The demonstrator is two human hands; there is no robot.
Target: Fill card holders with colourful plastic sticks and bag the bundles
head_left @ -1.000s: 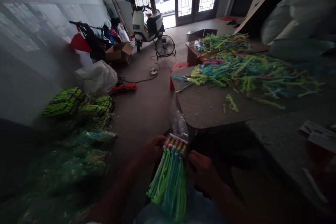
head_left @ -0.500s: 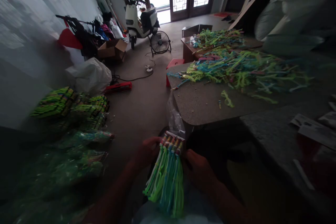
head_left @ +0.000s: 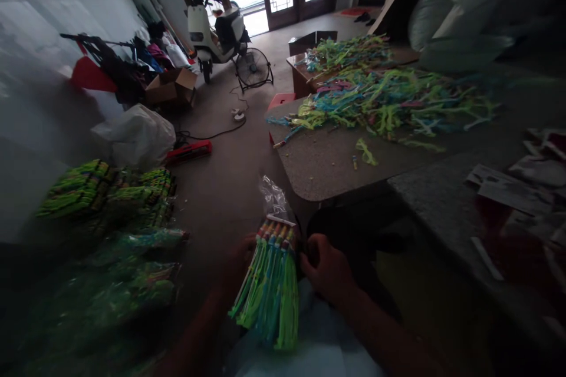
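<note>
A bundle of green and blue strip toys [head_left: 267, 283] hangs over my lap, its top end inside a clear plastic bag [head_left: 274, 197]. My left hand [head_left: 239, 259] is closed on the bundle's left side near the coloured tips. My right hand [head_left: 325, 265] is closed on its right side at the bag's edge. Both hands sit low, just in front of the rounded corner of the grey table [head_left: 318, 174].
A heap of loose green and blue strips [head_left: 380, 97] covers the table. Bagged bundles [head_left: 101, 194] pile on the floor at left beside a white sack [head_left: 135, 135]. A scooter [head_left: 212, 29], fan [head_left: 252, 68], cardboard box [head_left: 170, 85] and red stool [head_left: 278, 100] stand farther back. Papers [head_left: 508, 188] lie at right.
The view has swung right and down, so everything shifted left in frame. The bundle and both hands stay together, and the right hand has closed in nearer the bundle's top.
</note>
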